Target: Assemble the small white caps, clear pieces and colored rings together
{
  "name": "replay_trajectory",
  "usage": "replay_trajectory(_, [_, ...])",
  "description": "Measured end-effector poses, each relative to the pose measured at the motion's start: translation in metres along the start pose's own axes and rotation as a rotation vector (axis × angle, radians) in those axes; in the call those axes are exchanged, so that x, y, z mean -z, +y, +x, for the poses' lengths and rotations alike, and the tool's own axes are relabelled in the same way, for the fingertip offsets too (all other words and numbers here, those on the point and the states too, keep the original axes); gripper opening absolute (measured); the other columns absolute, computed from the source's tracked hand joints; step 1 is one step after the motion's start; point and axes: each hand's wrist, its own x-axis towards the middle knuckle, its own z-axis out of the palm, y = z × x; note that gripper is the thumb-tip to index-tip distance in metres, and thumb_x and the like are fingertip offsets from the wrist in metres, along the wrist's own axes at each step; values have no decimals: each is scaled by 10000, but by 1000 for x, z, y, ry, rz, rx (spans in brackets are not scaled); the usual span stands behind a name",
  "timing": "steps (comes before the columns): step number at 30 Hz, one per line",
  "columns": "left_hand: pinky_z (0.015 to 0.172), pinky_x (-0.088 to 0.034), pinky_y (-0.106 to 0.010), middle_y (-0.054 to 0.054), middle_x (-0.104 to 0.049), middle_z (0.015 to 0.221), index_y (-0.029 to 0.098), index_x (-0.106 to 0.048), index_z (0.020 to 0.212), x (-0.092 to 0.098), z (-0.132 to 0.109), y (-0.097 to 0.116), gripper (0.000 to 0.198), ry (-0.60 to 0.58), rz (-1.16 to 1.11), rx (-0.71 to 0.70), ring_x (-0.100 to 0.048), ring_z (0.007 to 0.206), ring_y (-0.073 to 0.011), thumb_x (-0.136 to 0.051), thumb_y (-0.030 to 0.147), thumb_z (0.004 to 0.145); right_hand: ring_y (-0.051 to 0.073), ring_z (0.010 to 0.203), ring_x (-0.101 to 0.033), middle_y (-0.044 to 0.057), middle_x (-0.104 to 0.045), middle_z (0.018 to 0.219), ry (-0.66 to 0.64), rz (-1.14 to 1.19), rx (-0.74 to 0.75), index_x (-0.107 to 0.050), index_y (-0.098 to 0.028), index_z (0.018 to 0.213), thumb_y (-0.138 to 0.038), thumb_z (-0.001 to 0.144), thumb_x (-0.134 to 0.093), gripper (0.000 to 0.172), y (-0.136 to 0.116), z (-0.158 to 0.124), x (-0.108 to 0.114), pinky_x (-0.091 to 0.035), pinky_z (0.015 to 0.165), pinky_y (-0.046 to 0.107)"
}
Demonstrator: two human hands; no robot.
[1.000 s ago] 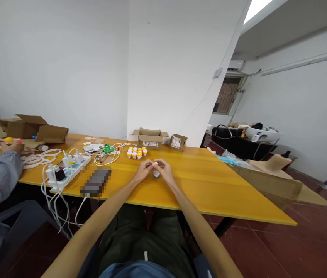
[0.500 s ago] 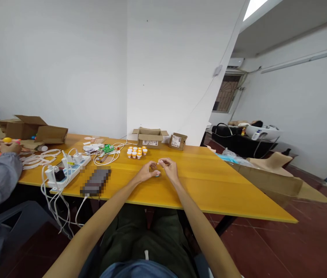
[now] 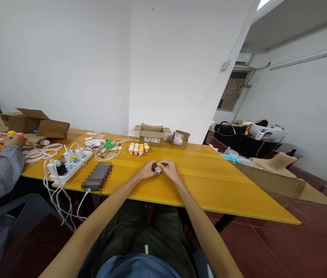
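Note:
Close to the front edge of the table, a small whitish cup (image 3: 158,170) sits between my two hands. Its contents are too small to make out. My left hand (image 3: 147,170) curls around the cup from the left, thumb against its near side. Just above the rim, the fingertips of my right hand (image 3: 168,168) are pinched together; whatever they hold is hidden. Beyond my hands stands a cluster of several small tubs (image 3: 136,150) with orange and white tops.
Behind the tubs are an open cardboard box (image 3: 151,135) and a smaller carton (image 3: 180,139). A phone (image 3: 97,177), a white power strip (image 3: 73,166) and tangled cables lie left. At far left, a co-worker's hands (image 3: 14,141) handle coloured balls near another box (image 3: 38,125).
My right hand has moved left and down to the cup, where its fingers were apart from it before. The cup's opening now shows more. The view has shifted slightly.

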Motion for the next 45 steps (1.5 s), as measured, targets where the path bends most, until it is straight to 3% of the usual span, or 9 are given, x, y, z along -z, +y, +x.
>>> replay_trajectory(7, [743,-482,-266,-3,-667,844,160,-621,909,-2,2,-5,348,13,-70,20,-602,759,-131,-808,182,617,235,734,-644,30,-726,669,-27,-53,44,-748,-260,643,-324,743,-707,126,-3,-1,1,-489,699,332])
replay_trajectory(16, [699,-484,-265,-2,-658,763,153,-655,826,1,0,10,223,4,54,8,-592,727,-154,-744,154,622,231,752,-638,35,-719,693,-35,-132,77,-752,-254,643,-242,757,-685,132,-6,-2,-1,-474,715,327])
replay_trajectory(25, [662,-451,-265,22,-627,703,158,-648,750,1,2,7,160,-3,107,6,-550,664,-138,-734,189,619,236,751,-635,32,-713,690,-24,-140,85,-765,-269,686,-241,754,-698,99,-7,-3,-2,-475,722,340])
replay_trajectory(34, [642,-446,-260,25,-613,680,165,-629,733,1,1,5,167,-29,18,30,-541,649,-133,-741,222,623,212,710,-646,15,-712,697,-28,-63,13,-709,-245,699,-238,706,-709,10,-10,-5,-5,-510,704,330])
replay_trajectory(45, [609,-411,-246,31,-593,655,162,-631,702,2,2,6,144,-15,96,6,-505,638,-130,-718,239,618,213,686,-635,16,-693,656,-47,-65,66,-664,-242,632,-250,731,-713,111,-15,-6,-2,-498,683,327])
